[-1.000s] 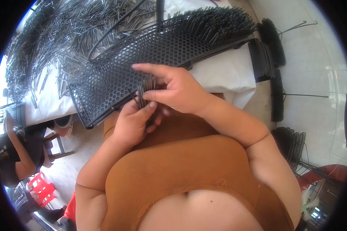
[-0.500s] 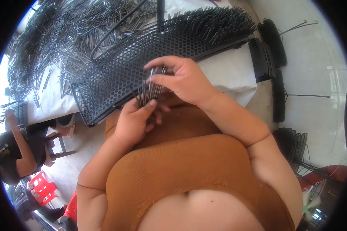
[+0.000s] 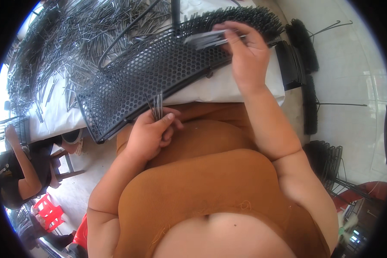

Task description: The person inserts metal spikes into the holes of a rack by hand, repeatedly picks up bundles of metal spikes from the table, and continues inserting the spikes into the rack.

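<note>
So our left hand [image 3: 149, 132] has a few skinny, stiff dark strips [image 3: 158, 107] pinched under the thumb, just beside the black honeycomb-holed panel [image 3: 159, 64]. Our right hand [image 3: 250, 56] is clamped on a blurry fan of greyish strips [image 3: 204, 40] above that panel, near the bristly packed rows [image 3: 260, 23]. Shiny spiky heap [image 3: 103, 38] on white sheeting [image 3: 228, 86] too.

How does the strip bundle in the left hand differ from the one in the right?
The left bundle points away from the body; the right bundle points leftward. The left bundle is by the near edge of the mesh panel; the right bundle appears over the panel. Both consist of thin strips.
</note>
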Demonstrator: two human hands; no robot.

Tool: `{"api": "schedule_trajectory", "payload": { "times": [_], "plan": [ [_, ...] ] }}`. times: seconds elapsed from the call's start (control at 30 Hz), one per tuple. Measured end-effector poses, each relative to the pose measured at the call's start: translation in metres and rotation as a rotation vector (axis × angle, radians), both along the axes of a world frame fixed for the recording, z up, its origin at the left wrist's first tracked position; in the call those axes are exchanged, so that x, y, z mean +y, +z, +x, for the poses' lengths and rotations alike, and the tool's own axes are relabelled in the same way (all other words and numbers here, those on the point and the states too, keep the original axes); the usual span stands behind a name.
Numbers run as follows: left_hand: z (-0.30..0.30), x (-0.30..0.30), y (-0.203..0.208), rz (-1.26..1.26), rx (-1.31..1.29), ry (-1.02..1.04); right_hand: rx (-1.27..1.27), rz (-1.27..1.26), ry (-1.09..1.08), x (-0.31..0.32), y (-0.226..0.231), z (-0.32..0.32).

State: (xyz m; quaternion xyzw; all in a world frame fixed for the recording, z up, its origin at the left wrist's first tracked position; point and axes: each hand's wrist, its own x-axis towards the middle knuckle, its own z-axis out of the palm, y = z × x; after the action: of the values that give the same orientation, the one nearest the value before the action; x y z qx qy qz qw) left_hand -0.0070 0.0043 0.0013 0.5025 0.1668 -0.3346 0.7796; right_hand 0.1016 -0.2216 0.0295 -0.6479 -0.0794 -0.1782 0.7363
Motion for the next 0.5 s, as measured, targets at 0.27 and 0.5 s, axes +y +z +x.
{"api": "schedule_trajectory", "payload": {
  "times": [0.27, 0.5],
  "plan": [
    [0.001, 0.0, -0.005, 0.009, 0.016, -0.05, -0.239, -0.365, -0.211, -0.015, -0.026, 0.015],
    [0.002, 0.0, -0.006, 0.006, 0.035, -0.048, -0.222, -0.339, -0.213, -0.014, -0.029, 0.022]
  ]
}}
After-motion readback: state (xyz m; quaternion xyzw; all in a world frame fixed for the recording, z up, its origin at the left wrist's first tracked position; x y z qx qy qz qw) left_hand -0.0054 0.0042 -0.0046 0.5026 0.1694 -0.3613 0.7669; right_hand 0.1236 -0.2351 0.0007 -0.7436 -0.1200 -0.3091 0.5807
